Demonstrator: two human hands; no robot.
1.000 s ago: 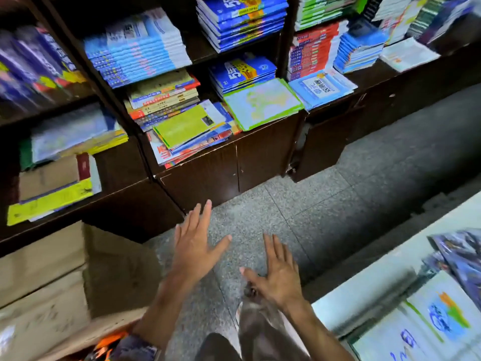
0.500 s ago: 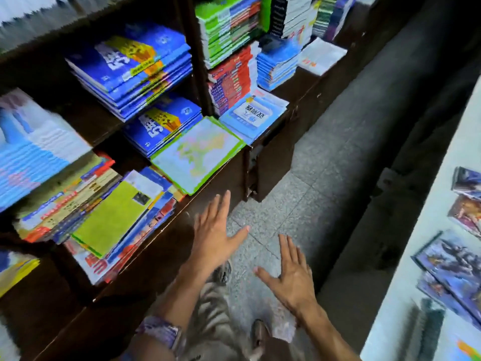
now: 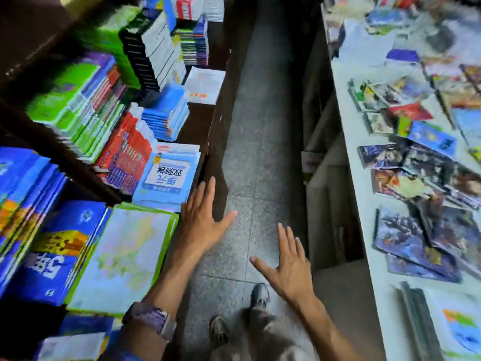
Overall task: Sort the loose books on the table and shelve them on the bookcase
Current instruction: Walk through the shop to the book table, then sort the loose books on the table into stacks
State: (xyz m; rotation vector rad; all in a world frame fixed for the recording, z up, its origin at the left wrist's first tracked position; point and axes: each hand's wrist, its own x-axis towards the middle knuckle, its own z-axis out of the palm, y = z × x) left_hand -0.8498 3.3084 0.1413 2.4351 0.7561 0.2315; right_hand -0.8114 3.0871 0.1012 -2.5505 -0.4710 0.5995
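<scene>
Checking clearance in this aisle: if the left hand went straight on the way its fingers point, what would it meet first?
Probably nothing soon. The left hand points up the aisle beside the bookcase edge; it would likely skim along that edge over the floor, though depth is unclear.

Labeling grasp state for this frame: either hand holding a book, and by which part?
Nothing is held. The left hand and right hand are both empty, fingers straight, over the aisle floor.

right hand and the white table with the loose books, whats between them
In the head view, only grey tiled floor and the table's shadowed underside separate the open right hand from the white table; no book lies there.
</scene>
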